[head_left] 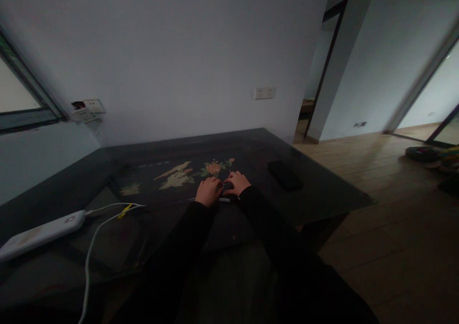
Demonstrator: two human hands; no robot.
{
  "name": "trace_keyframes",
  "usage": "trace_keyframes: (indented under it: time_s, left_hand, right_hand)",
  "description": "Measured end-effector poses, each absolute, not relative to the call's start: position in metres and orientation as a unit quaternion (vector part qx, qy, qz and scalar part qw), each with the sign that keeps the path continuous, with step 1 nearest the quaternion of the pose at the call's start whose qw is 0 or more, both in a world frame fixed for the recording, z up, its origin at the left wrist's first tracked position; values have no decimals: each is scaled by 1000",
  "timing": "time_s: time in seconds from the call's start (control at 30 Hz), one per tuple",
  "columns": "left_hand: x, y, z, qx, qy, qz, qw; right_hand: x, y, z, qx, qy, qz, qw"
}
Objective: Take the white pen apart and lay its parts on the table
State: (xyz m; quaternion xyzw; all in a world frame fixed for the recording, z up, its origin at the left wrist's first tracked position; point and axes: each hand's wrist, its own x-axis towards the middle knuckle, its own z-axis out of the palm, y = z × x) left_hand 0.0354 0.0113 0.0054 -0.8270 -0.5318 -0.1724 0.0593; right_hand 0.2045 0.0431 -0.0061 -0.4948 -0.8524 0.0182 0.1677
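Your left hand (209, 191) and right hand (236, 182) both curl around a small dark object (227, 188) on the tabletop (322, 190), each grip closed on it. The work looks mid-way; details are too dim. A phone (285, 174) lies at three o'clock.
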Motion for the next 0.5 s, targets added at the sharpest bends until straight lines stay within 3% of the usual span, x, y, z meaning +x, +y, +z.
trace_keyframes:
  time_s: [0.5]
  left_hand:
    - [40, 10, 4, -823, -545, -147, 67]
  right_hand:
    - [204, 43, -7, -486, -855, 12, 177]
